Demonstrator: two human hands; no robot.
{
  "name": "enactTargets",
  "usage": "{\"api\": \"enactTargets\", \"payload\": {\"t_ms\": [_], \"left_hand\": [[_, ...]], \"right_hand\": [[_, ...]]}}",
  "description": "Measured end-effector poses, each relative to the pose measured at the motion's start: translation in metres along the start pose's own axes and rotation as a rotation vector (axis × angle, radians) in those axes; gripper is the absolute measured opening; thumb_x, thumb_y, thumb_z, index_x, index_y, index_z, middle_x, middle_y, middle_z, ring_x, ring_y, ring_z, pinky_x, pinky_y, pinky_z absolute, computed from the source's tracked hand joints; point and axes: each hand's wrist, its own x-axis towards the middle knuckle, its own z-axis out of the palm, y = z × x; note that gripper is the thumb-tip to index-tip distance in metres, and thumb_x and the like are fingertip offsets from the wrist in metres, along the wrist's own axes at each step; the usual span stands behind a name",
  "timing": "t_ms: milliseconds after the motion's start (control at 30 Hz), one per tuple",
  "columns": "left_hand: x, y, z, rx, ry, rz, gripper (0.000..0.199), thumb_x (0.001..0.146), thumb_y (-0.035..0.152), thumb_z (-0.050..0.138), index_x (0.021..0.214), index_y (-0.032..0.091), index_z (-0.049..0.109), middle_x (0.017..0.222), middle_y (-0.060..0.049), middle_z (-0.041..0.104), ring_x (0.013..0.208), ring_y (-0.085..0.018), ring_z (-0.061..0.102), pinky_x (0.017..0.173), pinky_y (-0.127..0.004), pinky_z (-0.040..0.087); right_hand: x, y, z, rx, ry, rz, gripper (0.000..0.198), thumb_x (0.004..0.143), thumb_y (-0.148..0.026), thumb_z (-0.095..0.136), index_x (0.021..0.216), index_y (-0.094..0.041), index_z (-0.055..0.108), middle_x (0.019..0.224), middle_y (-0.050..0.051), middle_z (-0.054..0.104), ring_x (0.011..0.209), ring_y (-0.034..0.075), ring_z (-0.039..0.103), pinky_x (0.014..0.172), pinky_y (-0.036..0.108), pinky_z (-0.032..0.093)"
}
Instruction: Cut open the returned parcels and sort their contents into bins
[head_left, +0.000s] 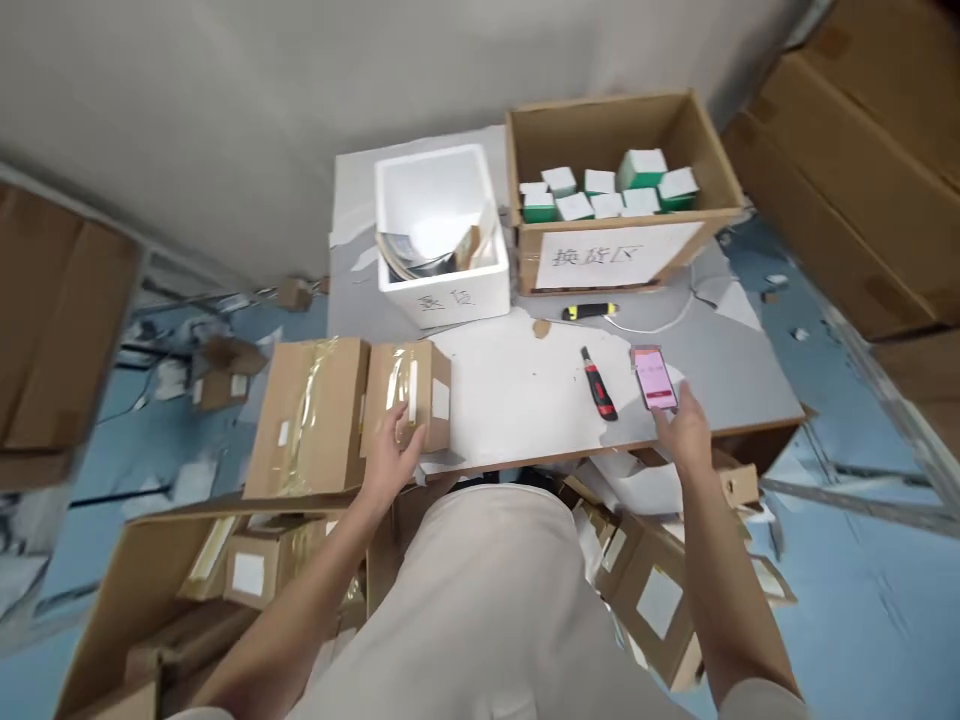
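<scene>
My left hand rests at the near side of a small taped cardboard box, its thumb and fingers spread apart. A larger taped carton stands directly to the left of that box. At the table's right front edge, my right hand has its thumb and fingers around the lower end of a smartphone with a lit pink screen. Left of the phone lies a red and black utility knife. Farther back is a yellow and black utility knife.
A white foam box holding papers and a cardboard carton of green-and-white boxes stand at the table's back. Below the front edge, an open carton with parcels is at left; discarded boxes lie at right. A thin white cable crosses the tabletop.
</scene>
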Motion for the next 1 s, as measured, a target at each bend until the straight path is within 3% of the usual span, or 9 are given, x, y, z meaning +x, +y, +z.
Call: {"api": "enactTargets", "payload": {"t_ms": [67, 133, 167, 267, 400, 500, 600, 700, 1000], "left_hand": [[-0.023, -0.018, -0.005, -0.099, 0.167, -0.174, 0.051, 0.069, 0.039, 0.071, 0.115, 0.02, 0.057, 0.118, -0.012, 0.058, 0.113, -0.027, 0.055, 0.092, -0.04, 0.046], [-0.042, -0.033, -0.002, -0.262, 0.273, -0.413, 0.047, 0.068, 0.039, 0.072, 0.108, 0.02, 0.057, 0.11, -0.01, 0.06, 0.107, -0.025, 0.057, 0.085, -0.037, 0.049], [-0.048, -0.039, 0.001, -0.355, 0.303, -0.548, 0.045, 0.068, 0.039, 0.072, 0.106, 0.02, 0.055, 0.107, -0.009, 0.06, 0.104, -0.024, 0.058, 0.082, -0.036, 0.05], [-0.053, -0.048, 0.006, -0.633, 0.29, -0.864, 0.043, 0.072, 0.043, 0.069, 0.104, 0.023, 0.049, 0.1, -0.005, 0.06, 0.097, -0.021, 0.062, 0.072, -0.034, 0.052], [-0.039, -0.05, 0.008, -0.851, 0.208, -0.904, 0.045, 0.071, 0.044, 0.071, 0.105, 0.028, 0.045, 0.106, -0.004, 0.058, 0.095, -0.019, 0.063, 0.07, -0.033, 0.053], [-0.027, -0.053, 0.011, -0.899, 0.164, -0.903, 0.048, 0.07, 0.043, 0.073, 0.107, 0.028, 0.045, 0.109, -0.005, 0.058, 0.092, -0.019, 0.063, 0.069, -0.033, 0.054], [-0.023, -0.055, 0.016, -0.905, 0.162, -0.888, 0.051, 0.069, 0.044, 0.074, 0.109, 0.029, 0.044, 0.111, -0.005, 0.059, 0.087, -0.017, 0.064, 0.07, -0.033, 0.055], [-0.023, -0.051, 0.017, -0.88, 0.14, -0.856, 0.053, 0.067, 0.045, 0.075, 0.11, 0.03, 0.047, 0.118, -0.004, 0.058, 0.084, -0.015, 0.064, 0.069, -0.03, 0.055], [0.015, -0.02, 0.029, -0.655, -0.091, -0.481, 0.06, 0.069, 0.041, 0.073, 0.122, 0.025, 0.052, 0.122, -0.009, 0.06, 0.104, -0.021, 0.06, 0.081, -0.032, 0.052]], "right_hand": [[0.035, -0.016, 0.048, -0.166, -0.122, -0.022, 0.055, 0.066, -0.022, 0.07, 0.12, -0.024, 0.059, 0.123, 0.011, 0.06, 0.122, 0.034, 0.05, 0.105, 0.052, 0.036], [0.059, -0.039, 0.112, -0.279, -0.413, -0.065, 0.051, 0.065, -0.021, 0.07, 0.116, -0.019, 0.062, 0.116, 0.013, 0.064, 0.111, 0.034, 0.059, 0.102, 0.052, 0.038], [0.067, -0.051, 0.147, -0.311, -0.588, -0.102, 0.051, 0.068, -0.022, 0.068, 0.118, -0.016, 0.062, 0.117, 0.015, 0.063, 0.11, 0.034, 0.059, 0.102, 0.052, 0.037], [0.081, -0.087, 0.251, -0.268, -0.777, -0.178, 0.053, 0.065, -0.022, 0.072, 0.117, -0.015, 0.063, 0.119, 0.011, 0.064, 0.116, 0.03, 0.057, 0.106, 0.044, 0.036], [0.077, -0.115, 0.353, -0.253, -1.001, -0.234, 0.063, 0.075, -0.028, 0.067, 0.133, -0.013, 0.048, 0.143, 0.012, 0.045, 0.136, 0.029, 0.035, 0.113, 0.045, 0.026], [0.064, -0.118, 0.388, -0.308, -1.04, -0.196, 0.061, 0.083, -0.025, 0.057, 0.14, -0.01, 0.039, 0.145, 0.014, 0.04, 0.136, 0.028, 0.033, 0.112, 0.044, 0.027], [0.054, -0.111, 0.387, -0.362, -0.955, -0.171, 0.055, 0.083, -0.019, 0.053, 0.136, -0.009, 0.043, 0.137, 0.016, 0.048, 0.126, 0.028, 0.045, 0.107, 0.043, 0.035], [0.051, -0.1, 0.359, -0.398, -0.858, -0.131, 0.045, 0.082, -0.018, 0.05, 0.127, -0.01, 0.053, 0.127, 0.015, 0.055, 0.116, 0.027, 0.052, 0.102, 0.042, 0.04], [0.018, -0.082, 0.204, -0.09, -0.411, 0.079, 0.04, 0.079, -0.039, 0.056, 0.112, -0.018, 0.064, 0.114, 0.008, 0.065, 0.096, 0.02, 0.062, 0.086, 0.04, 0.054]]}}
